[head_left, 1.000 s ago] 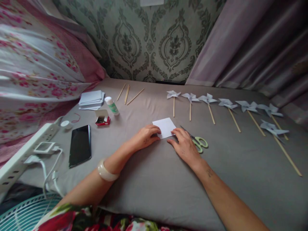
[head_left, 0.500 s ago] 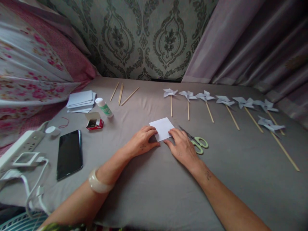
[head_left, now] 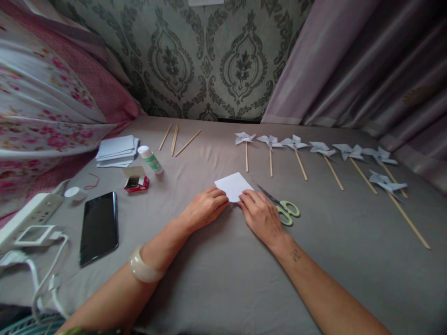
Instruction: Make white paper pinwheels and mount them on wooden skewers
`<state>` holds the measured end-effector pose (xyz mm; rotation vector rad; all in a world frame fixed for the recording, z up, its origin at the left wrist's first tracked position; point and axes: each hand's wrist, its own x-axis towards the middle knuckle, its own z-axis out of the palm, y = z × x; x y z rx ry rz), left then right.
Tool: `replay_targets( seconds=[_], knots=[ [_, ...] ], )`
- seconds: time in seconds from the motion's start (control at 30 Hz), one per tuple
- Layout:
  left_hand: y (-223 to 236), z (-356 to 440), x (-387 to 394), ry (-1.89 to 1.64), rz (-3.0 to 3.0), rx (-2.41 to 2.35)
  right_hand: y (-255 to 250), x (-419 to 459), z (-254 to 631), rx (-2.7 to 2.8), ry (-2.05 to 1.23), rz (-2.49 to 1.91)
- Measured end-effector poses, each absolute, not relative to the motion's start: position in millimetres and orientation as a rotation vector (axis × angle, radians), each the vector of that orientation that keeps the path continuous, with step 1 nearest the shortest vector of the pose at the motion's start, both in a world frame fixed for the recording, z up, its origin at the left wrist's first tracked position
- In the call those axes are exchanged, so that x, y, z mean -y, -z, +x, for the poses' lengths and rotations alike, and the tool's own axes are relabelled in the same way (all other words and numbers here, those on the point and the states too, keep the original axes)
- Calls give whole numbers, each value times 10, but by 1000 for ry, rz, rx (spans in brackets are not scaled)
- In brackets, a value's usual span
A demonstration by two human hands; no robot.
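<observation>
The left hand (head_left: 207, 207) and right hand (head_left: 262, 216) are set just apart, the paper (head_left: 234, 184) pinched by both at its near end, on the cloth (head_left: 216, 270). Seven pinwheels (head_left: 294, 142) are laid out, seemingly finished; the paper is judged barely begun, no cuts being visible. Sticks (head_left: 187, 143) and a stack (head_left: 115, 151) are left unused.

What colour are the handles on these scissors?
The scissors' handles are light green, best seen in the head view.

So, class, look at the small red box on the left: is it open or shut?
Open: the red box has its lid flap raised, and small dark pieces show inside.
</observation>
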<state>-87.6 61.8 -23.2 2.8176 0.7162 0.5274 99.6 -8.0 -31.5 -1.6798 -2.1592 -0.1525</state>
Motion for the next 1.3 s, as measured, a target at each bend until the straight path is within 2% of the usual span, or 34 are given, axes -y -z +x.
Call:
replay_targets(
  seconds=[0.3,0.63,1.0,1.3],
  knots=[
    [198,-856,-608,-482,2809,-750,301,71,932,2139,60,-1686],
    [157,-867,-492,-360,2898,-802,273,47,922,1868,-363,-1737],
    [151,-808,-447,-366,2884,-839,250,-152,934,1709,-453,-2001],
    [266,-771,-469,-363,2902,-875,237,-177,909,1642,-461,-2042]
  ],
)
